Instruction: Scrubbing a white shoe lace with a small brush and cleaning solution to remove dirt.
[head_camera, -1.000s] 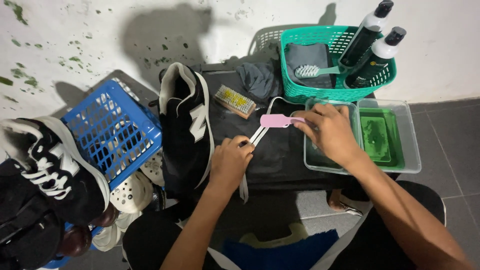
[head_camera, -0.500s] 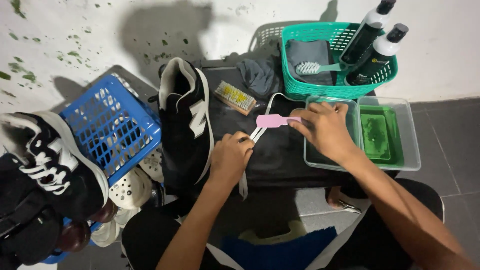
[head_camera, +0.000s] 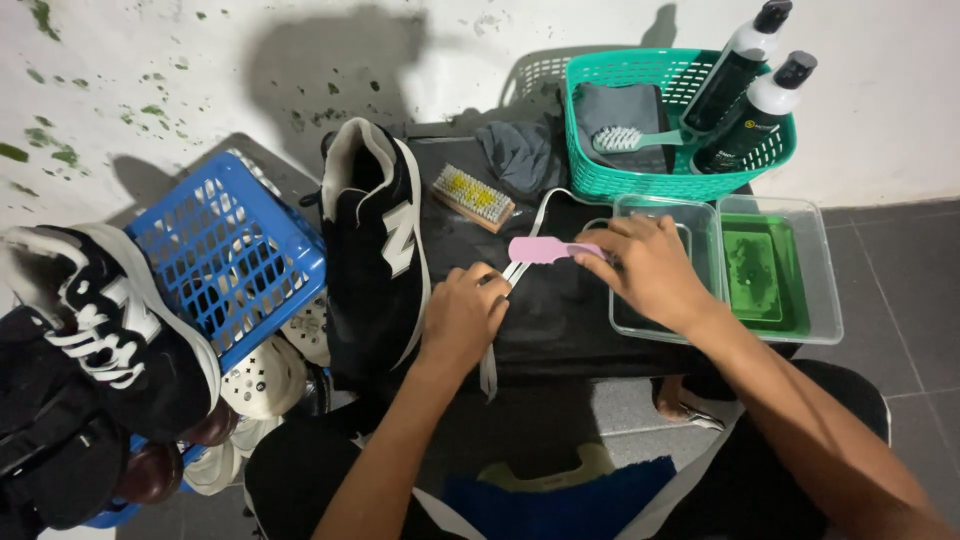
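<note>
A person's right hand (head_camera: 650, 272) is gripping a small pink brush (head_camera: 545, 249), its fingers (head_camera: 600, 240) curled tight around the handle, while the left hand (head_camera: 462, 318) is pressing a white shoelace (head_camera: 520, 272) flat against the dark desk (head_camera: 560, 320) with bent fingers. The brush is lying level across the lace, just beside a clear tray (head_camera: 825, 325) of green liquid. The lace is looking long, flat and pale, trailing over the desk's near edge, beside a black sneaker (head_camera: 375, 255).

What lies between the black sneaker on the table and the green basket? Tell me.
In the head view, a small wooden brush and a crumpled grey cloth lie between the black sneaker and the green basket.
</note>
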